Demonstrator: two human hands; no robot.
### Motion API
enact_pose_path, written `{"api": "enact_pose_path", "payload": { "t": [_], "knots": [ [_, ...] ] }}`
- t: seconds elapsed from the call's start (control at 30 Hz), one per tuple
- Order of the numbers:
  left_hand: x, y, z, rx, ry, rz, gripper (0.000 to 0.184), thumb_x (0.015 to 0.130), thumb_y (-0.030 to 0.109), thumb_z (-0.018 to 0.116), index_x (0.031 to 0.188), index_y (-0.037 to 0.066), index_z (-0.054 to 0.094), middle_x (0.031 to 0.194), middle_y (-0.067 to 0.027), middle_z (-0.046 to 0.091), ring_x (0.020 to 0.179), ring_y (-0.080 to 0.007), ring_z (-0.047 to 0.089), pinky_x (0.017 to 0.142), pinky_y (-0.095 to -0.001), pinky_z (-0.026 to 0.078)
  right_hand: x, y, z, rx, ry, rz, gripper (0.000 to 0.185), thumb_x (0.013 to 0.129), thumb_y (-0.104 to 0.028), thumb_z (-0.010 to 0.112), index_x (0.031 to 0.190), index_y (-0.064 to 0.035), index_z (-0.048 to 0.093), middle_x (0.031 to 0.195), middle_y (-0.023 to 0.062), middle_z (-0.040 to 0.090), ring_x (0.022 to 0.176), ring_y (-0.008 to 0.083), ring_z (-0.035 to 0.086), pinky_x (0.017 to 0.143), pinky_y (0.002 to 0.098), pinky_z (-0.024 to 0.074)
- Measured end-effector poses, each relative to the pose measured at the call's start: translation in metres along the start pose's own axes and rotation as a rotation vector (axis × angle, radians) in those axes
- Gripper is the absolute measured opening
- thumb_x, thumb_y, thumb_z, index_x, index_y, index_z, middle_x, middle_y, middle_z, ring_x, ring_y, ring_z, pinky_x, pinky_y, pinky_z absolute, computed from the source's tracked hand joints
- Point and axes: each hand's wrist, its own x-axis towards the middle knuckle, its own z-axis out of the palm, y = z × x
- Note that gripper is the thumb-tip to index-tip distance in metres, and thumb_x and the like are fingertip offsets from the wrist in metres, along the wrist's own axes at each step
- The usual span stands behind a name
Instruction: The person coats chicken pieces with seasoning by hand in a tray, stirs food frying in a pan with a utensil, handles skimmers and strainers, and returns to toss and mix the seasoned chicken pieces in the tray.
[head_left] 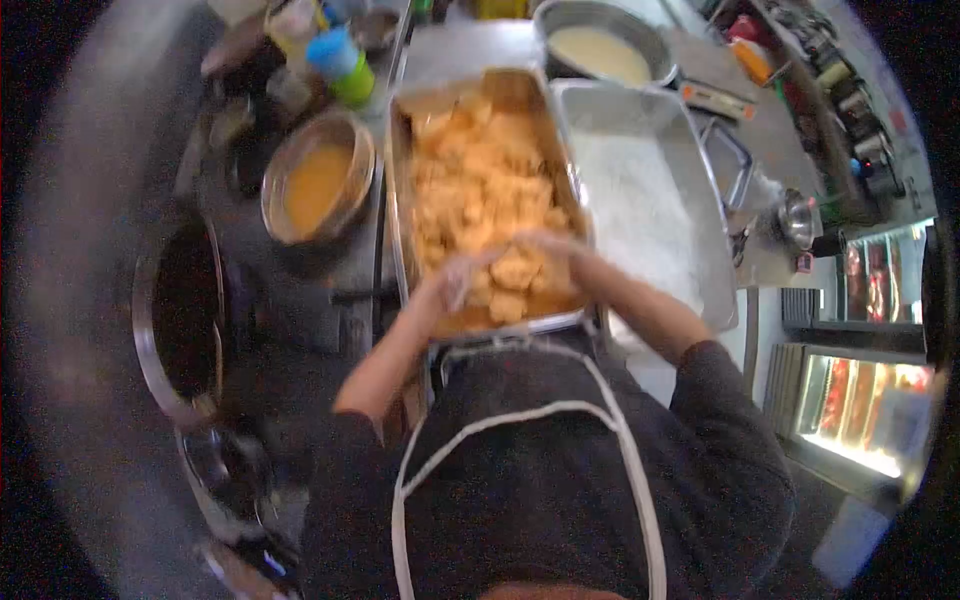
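Observation:
A deep metal tray in front of me is heaped with orange, coated food pieces, too blurred to name more exactly. My left hand is over the near left part of the heap, at the pieces. Across from it, my right hand reaches in from the right, its fingers towards the left hand. Both hands look pale with coating. Several pieces lie between and below them. Motion smears the fingers, so I cannot make out whether either hand grips a piece.
Right of the tray stands another metal tray with white powder. A round pan of pale liquid is behind it. To the left are a bowl of orange liquid and a large dark round pan. A lit glass-door fridge stands far right.

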Motion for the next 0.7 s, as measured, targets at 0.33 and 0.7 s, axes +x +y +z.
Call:
{"api": "enact_pose_path", "payload": {
  "t": [0.33,0.7],
  "knots": [
    [0.059,0.043,-0.08,1.602,0.442,0.389,0.041,0.09,0.021,0.033,0.127,0.009,0.041,0.127,-0.003,0.049,0.116,-0.0155,0.046,0.101,-0.0352,0.03,0.027,-0.078,-0.022,-0.792,0.278,-0.44,0.041,0.075,-0.034,0.063,0.103,-0.0032,0.057,0.091,0.0136,0.063,0.088,0.0189,0.059,0.077,0.0282,0.0475],
    [0.019,-0.015,-0.057,1.414,0.525,-0.226,0.065,0.076,0.043,0.059,0.116,-0.008,0.049,0.103,-0.009,0.063,0.099,-0.0181,0.058,0.098,-0.0308,0.035,0.008,0.018,0.003,-1.39,0.307,-0.52,0.051,0.069,-0.009,0.068,0.114,-0.001,0.046,0.103,0.0169,0.052,0.099,0.028,0.05,0.09,0.0378,0.0401]
  ]
}}
